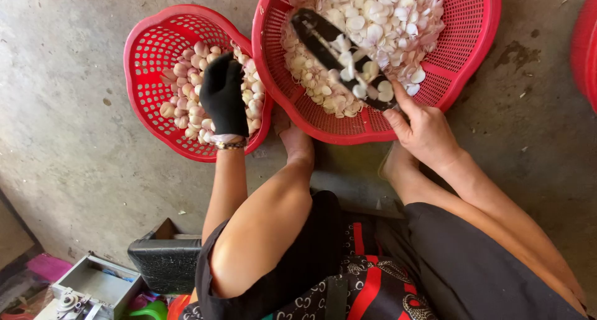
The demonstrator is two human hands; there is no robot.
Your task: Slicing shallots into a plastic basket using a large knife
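The gloved left hand (pixel 224 96) closes on garlic (pixel 186 71) beside the big basket (pixel 472 52), while the right hand (pixel 423 130) grips a knife (pixel 339 55) that could slip and nick.

Informal food-prep work area, prob. a backyard or small workshop w/ bare stained concrete floor (pixel 74 164). Person sits low over red plastic baskets (pixel 149 52) of garlic cloves (pixel 186 77) & peels (pixel 385 15); black crate (pixel 163 258), grey metal box (pixel 93 286) of clutter nearby.
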